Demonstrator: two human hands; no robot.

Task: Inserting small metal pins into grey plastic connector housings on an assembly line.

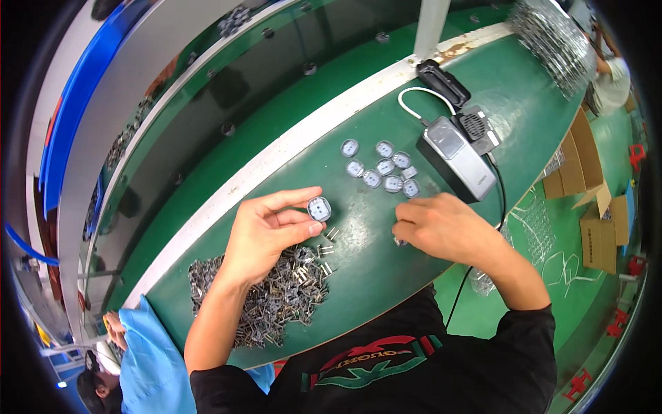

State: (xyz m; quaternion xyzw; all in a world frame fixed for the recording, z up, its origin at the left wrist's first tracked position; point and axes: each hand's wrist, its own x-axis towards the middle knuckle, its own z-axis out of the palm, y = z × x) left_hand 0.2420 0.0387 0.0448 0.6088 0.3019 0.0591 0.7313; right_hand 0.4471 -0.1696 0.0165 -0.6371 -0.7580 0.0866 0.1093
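Observation:
My left hand (262, 228) pinches a small round part (319, 209) with a clear rim and a pale grey face between thumb and fingertips, held above the green worktop (372, 265). Fingers curled and pressed together, my right hand (441, 224) is low over the worktop to the right. A small shiny bit (400, 241) shows under its fingertips, too small to name. Several similar round parts (385, 166) lie loosely grouped beyond my hands. Beneath my left wrist spreads a pile of small metal-pinned pieces (283, 303), with a few loose pins (325, 250) at its edge.
A grey box-shaped device (460, 159) with a white cable and a black cable stands right of the round parts. Behind it lies a black case (443, 83). A conveyor with a white edge (276, 152) runs along the far side. Cardboard boxes (576, 162) stand on the floor at right; a person in blue (155, 352) is at left.

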